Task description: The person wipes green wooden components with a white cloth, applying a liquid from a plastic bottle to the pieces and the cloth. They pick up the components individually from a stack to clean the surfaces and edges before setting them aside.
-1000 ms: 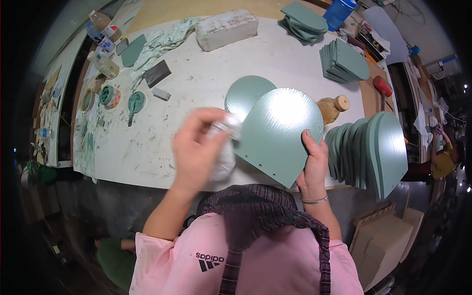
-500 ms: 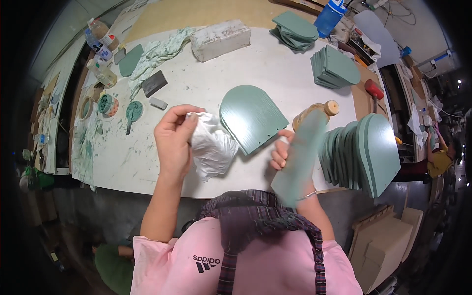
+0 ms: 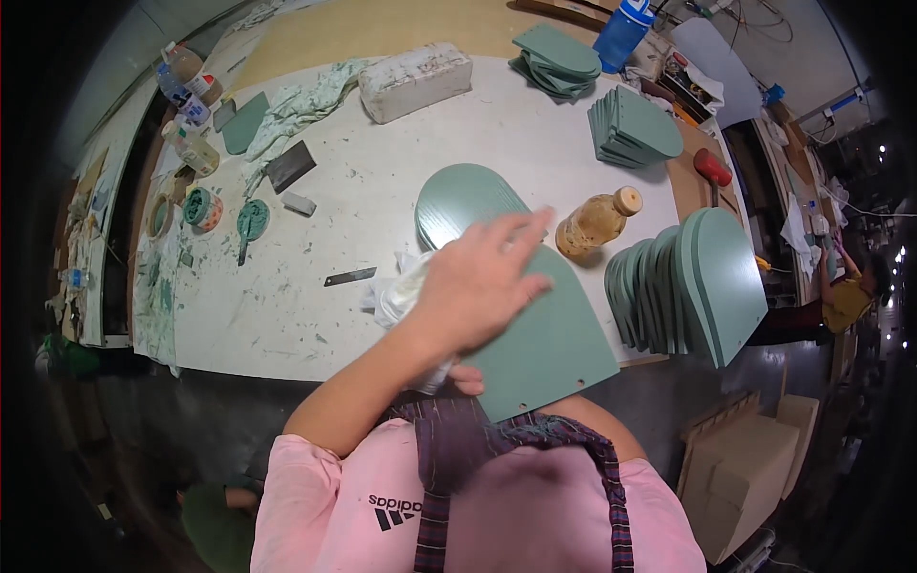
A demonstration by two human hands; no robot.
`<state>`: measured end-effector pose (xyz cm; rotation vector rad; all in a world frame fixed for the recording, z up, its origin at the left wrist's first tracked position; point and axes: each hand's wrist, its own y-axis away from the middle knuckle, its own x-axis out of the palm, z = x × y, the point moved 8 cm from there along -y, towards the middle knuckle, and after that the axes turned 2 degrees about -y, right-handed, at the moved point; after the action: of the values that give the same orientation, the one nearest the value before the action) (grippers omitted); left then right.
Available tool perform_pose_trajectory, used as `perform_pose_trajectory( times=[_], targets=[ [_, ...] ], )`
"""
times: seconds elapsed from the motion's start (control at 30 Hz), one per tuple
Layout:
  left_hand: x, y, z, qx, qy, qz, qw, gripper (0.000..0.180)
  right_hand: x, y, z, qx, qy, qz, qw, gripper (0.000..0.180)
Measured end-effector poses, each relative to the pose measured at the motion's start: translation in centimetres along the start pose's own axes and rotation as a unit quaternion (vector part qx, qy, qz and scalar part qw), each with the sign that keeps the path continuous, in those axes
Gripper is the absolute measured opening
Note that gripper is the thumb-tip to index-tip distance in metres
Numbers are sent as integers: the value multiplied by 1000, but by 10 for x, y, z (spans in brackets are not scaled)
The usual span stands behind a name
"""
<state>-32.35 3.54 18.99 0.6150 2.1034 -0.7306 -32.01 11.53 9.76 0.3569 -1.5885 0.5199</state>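
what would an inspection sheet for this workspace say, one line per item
Surface: white tabletop marked with green specks and smears
Things in hand: curved green panel over the table's near edge; second panel beyond it; white cloth partly hidden beside the left forearm
Clutter: amber bottle, dark blade, tub of green paste, red mallet
Hands: left hand spread over the curved green panel, contact unclear; right hand mostly hidden, fingers at its left edge
Cables: white cable at far right, away from the tabletop
Surroundings: cardboard boxes lower right; another person far right
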Motion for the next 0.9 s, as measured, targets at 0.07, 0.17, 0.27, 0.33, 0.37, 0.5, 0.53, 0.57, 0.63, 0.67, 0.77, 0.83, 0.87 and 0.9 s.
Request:
perform_pose_trajectory(
  times=[0.07,0.17,0.27,0.33,0.37,0.5,0.53,0.57,0.63,0.67,0.77,0.83,0.87,0.9],
  targets=[
    [10,3,33,-104,72,48,991,43,-3,6,5,-6,19,-11,1000,54],
    [10,12,53,-94,158,46,982,27,-1,14,32,-28,75,-37,996,53],
    [-4,14,61,-90,71,14,993,28,6,29,64,-55,154,-60,985,53],
    [-1,11,57,-87,73,21,993,28,18,37,74,-61,190,-60,978,52],
    [1,9,56,-83,73,29,993,27,23,38,74,-61,191,-61,978,52],
    [-27,7,66,30,125,-160,979,25,17,52,82,-69,344,-221,910,51],
    [-29,8,88,-97,214,-137,962,25,17,55,86,-95,332,-224,911,51],
    [-23,14,111,-221,300,-110,921,25,17,57,87,-97,331,-225,911,51],
    [-32,23,124,-239,310,-122,912,24,21,62,95,-166,310,-227,908,55],
    [-36,27,128,-257,319,-135,902,23,20,63,95,-167,309,-227,908,55],
    [-43,33,90,-246,319,-183,897,26,14,66,100,-204,293,-230,905,60],
    [-43,35,31,-41,250,-173,952,30,11,59,97,-202,272,-235,911,62],
    [-39,29,-7,98,102,-153,978,33,13,54,91,-197,272,-233,913,62],
    [-28,30,-37,232,-49,-125,963,39,19,54,87,-233,274,-251,898,61]
  ],
)
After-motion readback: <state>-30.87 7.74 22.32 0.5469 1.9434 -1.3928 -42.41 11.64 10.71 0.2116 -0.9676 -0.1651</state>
